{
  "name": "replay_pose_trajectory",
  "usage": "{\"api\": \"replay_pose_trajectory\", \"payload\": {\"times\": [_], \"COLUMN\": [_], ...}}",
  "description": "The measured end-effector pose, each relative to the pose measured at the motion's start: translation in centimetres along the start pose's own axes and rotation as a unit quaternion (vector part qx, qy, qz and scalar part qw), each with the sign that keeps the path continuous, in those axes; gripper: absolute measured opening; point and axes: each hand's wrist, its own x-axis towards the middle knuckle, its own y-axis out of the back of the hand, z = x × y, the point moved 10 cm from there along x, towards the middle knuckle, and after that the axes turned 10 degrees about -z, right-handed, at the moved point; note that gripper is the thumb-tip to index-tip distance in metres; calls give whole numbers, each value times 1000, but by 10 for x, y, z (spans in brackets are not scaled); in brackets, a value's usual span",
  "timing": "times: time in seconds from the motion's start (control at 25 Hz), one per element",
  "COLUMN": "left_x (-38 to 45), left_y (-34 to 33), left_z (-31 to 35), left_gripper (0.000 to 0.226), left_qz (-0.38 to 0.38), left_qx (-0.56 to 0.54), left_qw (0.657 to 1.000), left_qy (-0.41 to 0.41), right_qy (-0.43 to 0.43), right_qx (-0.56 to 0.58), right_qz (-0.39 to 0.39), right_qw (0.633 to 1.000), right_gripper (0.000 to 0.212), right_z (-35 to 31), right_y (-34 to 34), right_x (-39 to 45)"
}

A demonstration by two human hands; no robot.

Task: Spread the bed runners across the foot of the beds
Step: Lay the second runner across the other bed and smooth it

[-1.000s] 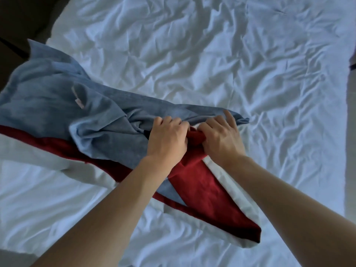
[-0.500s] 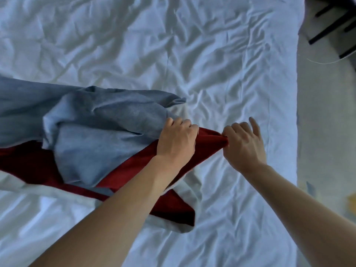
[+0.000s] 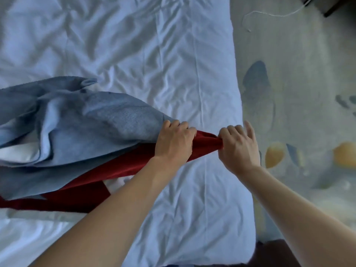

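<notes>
— What is on the bed (image 3: pixel 146 54)?

— A bed runner (image 3: pixel 92 170). It is red on one side and blue-grey on the other, with a bit of white showing too. It lies in a rumpled heap on the left part of the bed, on top of the wrinkled white sheet (image 3: pixel 192 209).

— Who has hold of it?

— A person, with both hands. The left hand (image 3: pixel 174 140) has its fingers curled tight round the cloth, right where the blue-grey part meets the red part. The right hand (image 3: pixel 238 146) pinches the red tip of the bed runner, with the little finger sticking out a bit.

— Are the hands close together?

— Yes, near each other, with a short stretch of red cloth pulled tight between them.

— Where on the bed are they?

— Near the right edge of the bed. The right hand is just at that edge.

— Is the bed runner flat?

— No. Most of it is bunched and folded over itself. The blue-grey side is on top and the red peeks out below.

— What is past the bed?

— The floor, with a pale carpet (image 3: pixel 300 93) that has blue and yellow shapes on it. A thin white cord (image 3: pixel 273 15) lies on the carpet near the top.
</notes>
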Motion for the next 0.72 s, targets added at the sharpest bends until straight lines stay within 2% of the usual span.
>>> {"api": "replay_pose_trajectory", "payload": {"times": [0.12, 0.2, 0.24, 0.28, 0.36, 0.44, 0.52, 0.64, 0.72], "left_x": [9, 10, 12, 15, 26, 40, 49, 55, 58], "left_y": [-31, -35, -28, -18, -3, -8, -19, -27, -32], "left_z": [55, 69, 68, 62, 39, 14, 3, 15, 34], "left_gripper": [18, 18, 19, 19, 18, 26, 22, 10, 9], "left_qz": [-66, -91, -82, -58, -29, -67, -111, -110, -85], "left_qx": [-5, -47, -54, -47, -8, 52, 103, 125, 134], "left_qw": [996, 992, 992, 994, 997, 995, 986, 980, 977], "left_qy": [-57, -76, -80, -81, -72, -60, -67, -109, -144], "right_qy": [-25, 1, 10, 5, -43, -82, -84, -88, -114], "right_qx": [11, 41, 71, 103, 146, 134, 102, 85, 75], "right_qz": [-98, -186, -193, -180, -129, -122, -150, -162, -131], "right_qw": [995, 982, 978, 978, 980, 980, 980, 979, 982], "right_gripper": [4, 24, 35, 44, 47, 39, 27, 11, 11], "right_z": [43, 49, 47, 43, 37, 27, 14, 12, 23], "right_y": [-31, -52, -54, -50, -40, -42, -55, -71, -70], "right_x": [-33, -52, -57, -56, -40, -14, 2, -2, -13]}}
